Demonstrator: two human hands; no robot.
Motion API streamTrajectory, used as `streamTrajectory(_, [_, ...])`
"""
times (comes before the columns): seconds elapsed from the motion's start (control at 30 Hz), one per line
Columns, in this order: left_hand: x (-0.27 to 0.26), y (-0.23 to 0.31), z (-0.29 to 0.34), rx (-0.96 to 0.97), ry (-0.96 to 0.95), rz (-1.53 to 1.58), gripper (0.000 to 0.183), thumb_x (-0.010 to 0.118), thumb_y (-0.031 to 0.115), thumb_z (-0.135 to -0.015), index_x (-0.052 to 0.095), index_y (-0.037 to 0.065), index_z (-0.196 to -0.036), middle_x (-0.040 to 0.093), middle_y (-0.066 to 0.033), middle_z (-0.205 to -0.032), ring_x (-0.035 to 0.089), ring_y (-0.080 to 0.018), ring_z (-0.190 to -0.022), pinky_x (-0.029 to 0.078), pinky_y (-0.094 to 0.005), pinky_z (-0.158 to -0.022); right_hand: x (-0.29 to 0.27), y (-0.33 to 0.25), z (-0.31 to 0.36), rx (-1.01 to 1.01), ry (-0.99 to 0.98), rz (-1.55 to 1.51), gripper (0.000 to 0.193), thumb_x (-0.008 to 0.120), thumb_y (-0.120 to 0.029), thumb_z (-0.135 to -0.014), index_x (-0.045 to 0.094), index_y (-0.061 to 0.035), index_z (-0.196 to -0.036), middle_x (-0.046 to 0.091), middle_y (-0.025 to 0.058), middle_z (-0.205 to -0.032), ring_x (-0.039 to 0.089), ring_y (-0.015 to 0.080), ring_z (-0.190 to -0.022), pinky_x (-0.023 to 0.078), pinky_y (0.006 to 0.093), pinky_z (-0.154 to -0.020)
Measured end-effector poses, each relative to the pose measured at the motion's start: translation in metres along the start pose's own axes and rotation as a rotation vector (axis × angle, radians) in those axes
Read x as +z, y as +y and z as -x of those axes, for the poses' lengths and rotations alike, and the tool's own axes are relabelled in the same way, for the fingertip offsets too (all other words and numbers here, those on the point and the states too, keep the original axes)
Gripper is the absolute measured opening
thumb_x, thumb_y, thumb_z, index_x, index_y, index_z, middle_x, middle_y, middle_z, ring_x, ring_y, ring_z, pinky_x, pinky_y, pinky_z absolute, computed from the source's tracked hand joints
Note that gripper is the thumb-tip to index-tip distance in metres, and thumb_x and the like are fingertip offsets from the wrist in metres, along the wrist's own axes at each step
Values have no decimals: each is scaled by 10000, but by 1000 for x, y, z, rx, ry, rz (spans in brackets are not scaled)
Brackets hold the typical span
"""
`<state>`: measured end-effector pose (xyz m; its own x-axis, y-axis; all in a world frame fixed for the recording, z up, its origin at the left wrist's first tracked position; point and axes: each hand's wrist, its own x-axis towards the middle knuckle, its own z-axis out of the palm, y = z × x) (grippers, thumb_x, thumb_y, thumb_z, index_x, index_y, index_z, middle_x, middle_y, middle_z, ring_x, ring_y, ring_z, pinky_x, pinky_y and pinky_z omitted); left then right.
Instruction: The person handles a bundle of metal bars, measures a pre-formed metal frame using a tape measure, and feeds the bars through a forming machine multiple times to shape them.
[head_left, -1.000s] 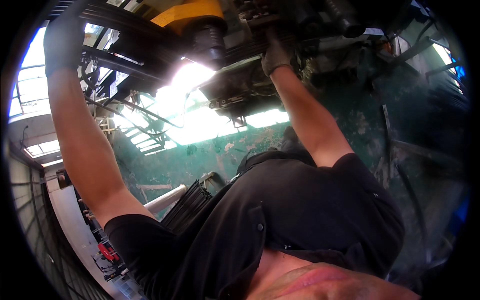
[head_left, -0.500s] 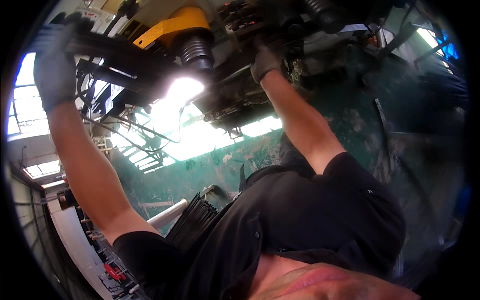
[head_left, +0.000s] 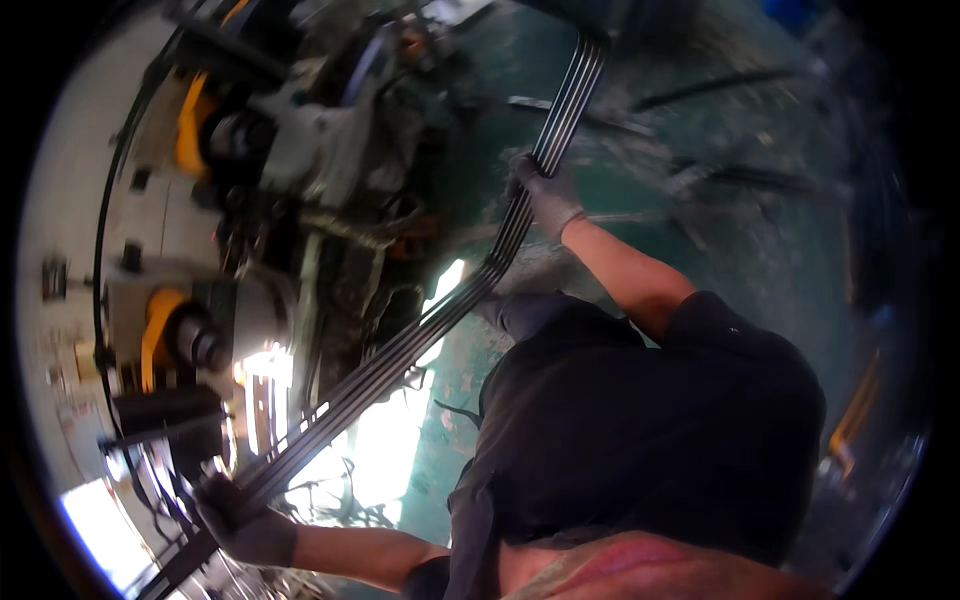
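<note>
A bundle of several long, dark metal bars (head_left: 372,380), lying side by side and bent in two places, stretches slantwise in front of my body. My left hand (head_left: 245,522), in a grey glove, is wrapped round the bundle near its lower left stretch. Further up and to the right, my right hand (head_left: 550,197), gloved as well, grips the bars between the two bends. The bundle's far end at the top and its end at the lower left are blurred or dark.
To the left stands machinery with yellow brackets (head_left: 158,335) and dark round parts (head_left: 203,343). A worn green floor (head_left: 655,255) spreads ahead and right, with blurred dark bars (head_left: 740,178) on it. Something yellow (head_left: 848,425) shows at the far right.
I have turned to the right, so the yellow machinery now lies at my left. The bars, dark and blurred among the machinery before, now show plainly across my front in both hands.
</note>
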<state>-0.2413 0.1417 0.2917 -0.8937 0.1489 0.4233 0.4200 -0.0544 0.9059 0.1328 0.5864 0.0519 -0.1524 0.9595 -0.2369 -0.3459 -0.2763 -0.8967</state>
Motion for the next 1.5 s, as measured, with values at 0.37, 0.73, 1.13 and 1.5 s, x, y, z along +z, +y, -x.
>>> streamTrajectory(0.37, [199,-174,332,-1024,-568,656,225,522,25,-1007,724,-65,-1051,754,-169,-1080,727,-277,-1023,593,-401,-1015,-392,-214,28,-671,925,718,435,787,-458,-950,714,-34,-1010,718,144,-788,721,320,-751,547,435,-713])
streamTrajectory(0.73, [374,-224,582,-1682,-792,486,355,484,115,-1067,508,-162,-1286,561,-348,-1411,595,-539,-1285,534,-674,-1063,-630,-357,-14,-305,999,1323,476,623,-546,-990,695,-101,-1140,745,263,-1067,700,490,-1045,538,583,-902])
streamTrajectory(1.13, [526,-36,674,-1285,-864,200,425,606,3,-985,485,-50,-1389,657,-325,-1261,710,-472,-1078,630,-558,-931,-782,-451,-86,-237,1034,1725,179,545,-167,-985,646,-51,-1076,761,251,-1024,750,461,-998,601,567,-845])
streamTrajectory(1.5, [441,-72,717,-1193,-792,107,408,623,54,-986,550,1,-1384,705,-259,-1189,730,-403,-1044,627,-495,-895,-766,-525,-183,-576,908,1718,464,454,-333,-1071,645,-86,-1415,677,213,-1388,642,376,-1302,506,473,-1108])
